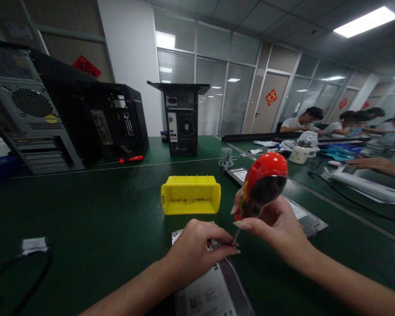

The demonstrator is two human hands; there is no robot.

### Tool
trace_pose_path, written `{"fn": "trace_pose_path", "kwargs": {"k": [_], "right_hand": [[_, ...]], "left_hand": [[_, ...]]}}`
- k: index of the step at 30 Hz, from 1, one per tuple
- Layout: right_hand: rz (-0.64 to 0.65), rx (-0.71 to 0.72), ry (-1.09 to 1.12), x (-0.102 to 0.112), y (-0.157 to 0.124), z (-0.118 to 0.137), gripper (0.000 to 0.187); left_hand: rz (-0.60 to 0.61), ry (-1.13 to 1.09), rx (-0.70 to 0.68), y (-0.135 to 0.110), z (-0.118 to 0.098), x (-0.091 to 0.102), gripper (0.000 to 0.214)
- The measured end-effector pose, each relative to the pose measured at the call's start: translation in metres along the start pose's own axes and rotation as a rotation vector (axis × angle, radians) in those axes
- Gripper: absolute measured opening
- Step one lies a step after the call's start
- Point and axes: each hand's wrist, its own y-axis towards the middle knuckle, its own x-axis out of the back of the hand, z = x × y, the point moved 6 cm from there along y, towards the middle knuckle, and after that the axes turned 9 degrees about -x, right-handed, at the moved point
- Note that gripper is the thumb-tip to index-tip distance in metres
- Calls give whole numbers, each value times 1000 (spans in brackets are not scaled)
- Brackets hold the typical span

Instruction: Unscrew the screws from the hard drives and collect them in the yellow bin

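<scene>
My right hand [273,228] is closed round the red and black handle of a screwdriver [265,177]. The handle leans up and to the right, while the thin metal shaft slants down to the left. At the shaft's lower end, the thumb and fingertips of my left hand [197,248] pinch together around it. Any small screw there is hidden by the fingers. Under my left hand lies a hard drive [209,289] with a white label, partly covered by that hand. Just beyond is a yellow bin [191,195] with several tiny dark screws on its bottom.
More hard drives [311,217] lie on the right, near a small clear cup [226,156]. Computer cases [184,118] line the back and left. A red-handled screwdriver [131,159] lies before them. Cables [36,272] are front left. A co-worker's hand [371,164] reaches in from the right.
</scene>
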Motion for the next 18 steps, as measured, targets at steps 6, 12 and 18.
{"fn": "trace_pose_path", "kwargs": {"k": [6, 12, 18], "right_hand": [[293, 10, 104, -9, -6, 3, 32], [360, -22, 104, -16, -8, 7, 35], [291, -41, 20, -17, -4, -1, 27]], "left_hand": [[31, 40, -3, -1, -1, -2, 9], [3, 22, 30, 0, 3, -1, 8], [6, -25, 53, -1, 5, -1, 10]]}}
